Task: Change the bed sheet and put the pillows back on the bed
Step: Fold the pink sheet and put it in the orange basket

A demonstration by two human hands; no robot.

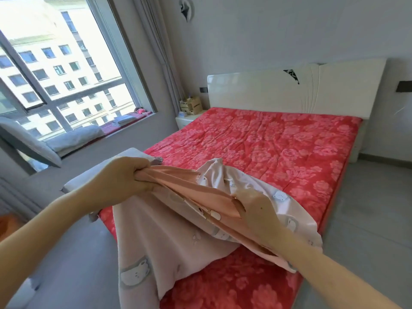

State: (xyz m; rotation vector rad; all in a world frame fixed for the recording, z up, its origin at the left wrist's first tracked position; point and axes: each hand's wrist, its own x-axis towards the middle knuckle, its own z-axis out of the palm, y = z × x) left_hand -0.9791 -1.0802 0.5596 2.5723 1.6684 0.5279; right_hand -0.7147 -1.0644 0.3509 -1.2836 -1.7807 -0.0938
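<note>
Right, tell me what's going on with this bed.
A person stands by the foot of the bed, which shows only its red floral cover. Both hands hold a bunched bear-print sheet above it: the left hand grips a peach fold, and the right hand holds the same fold further along. The sheet is not yet spread. What look like pillows lie on the window seat, off the bed.

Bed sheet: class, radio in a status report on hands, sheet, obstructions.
Left hand, right hand gripping bear-print sheet, bunched over red bed cover. Pillows off bed, on window seat.
</note>
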